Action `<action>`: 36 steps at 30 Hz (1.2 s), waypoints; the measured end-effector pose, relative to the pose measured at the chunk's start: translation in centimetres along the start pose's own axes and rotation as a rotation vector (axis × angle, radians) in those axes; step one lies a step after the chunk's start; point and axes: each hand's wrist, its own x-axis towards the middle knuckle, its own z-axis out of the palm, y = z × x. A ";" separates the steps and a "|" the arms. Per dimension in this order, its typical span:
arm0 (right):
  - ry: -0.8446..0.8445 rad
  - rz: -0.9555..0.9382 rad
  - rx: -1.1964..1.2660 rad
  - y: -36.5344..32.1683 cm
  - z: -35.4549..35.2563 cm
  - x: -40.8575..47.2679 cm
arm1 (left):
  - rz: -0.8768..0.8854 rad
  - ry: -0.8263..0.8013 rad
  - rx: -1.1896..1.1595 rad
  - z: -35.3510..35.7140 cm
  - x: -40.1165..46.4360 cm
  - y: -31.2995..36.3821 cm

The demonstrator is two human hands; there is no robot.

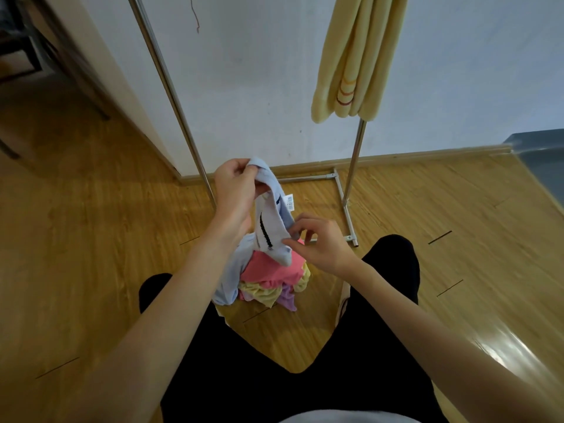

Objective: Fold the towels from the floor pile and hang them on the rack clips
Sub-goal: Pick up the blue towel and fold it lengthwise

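Pale blue towel (271, 221): top corner gripped by the left hand (235, 190), lower edge pinched by the right hand (317, 242). Held above the floor pile (274, 282). Yellow towel (357, 56): hung on the rack (171, 90).

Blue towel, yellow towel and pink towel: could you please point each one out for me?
Blue towel (282, 212): head view, on the lifted fold between the hands.
Yellow towel (360, 56): head view, on the middle of the hanging folds.
Pink towel (271, 271): head view, on its top in the floor pile.
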 end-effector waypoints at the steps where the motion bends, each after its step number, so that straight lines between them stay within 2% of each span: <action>1: 0.012 0.001 0.005 -0.2 -0.3 0.0 | 0.003 0.002 0.002 -0.2 0.1 0.3; 8: 0.210 -0.007 -0.018 -1.2 -5.2 2.5 | 0.087 -0.010 0.179 -2.2 2.1 2.7; 12: 0.280 -0.041 -0.068 -2.2 -9.1 5.1 | 0.158 -0.102 0.348 -3.0 3.8 5.0; 15: 0.338 -0.096 -0.123 -3.4 -11.6 7.3 | 0.286 -0.145 0.612 -2.9 4.7 7.9; 18: 0.407 -0.124 -0.141 -5.1 -13.4 9.3 | 0.494 -0.096 0.830 -2.3 4.5 11.2; 22: 0.519 -0.203 -0.156 -7.4 -15.7 11.7 | 0.666 -0.065 0.894 -1.7 4.3 15.6; 28: 0.517 -0.295 -0.210 -9.7 -18.3 13.7 | 0.706 -0.111 1.029 -1.6 4.6 20.1; 31: 0.472 -0.298 -0.196 -9.6 -18.4 13.7 | 0.636 -0.241 1.054 -1.8 5.1 19.6; 36: 0.363 -0.262 -0.214 -8.7 -17.4 13.0 | 0.396 -0.741 0.863 -2.4 4.0 17.2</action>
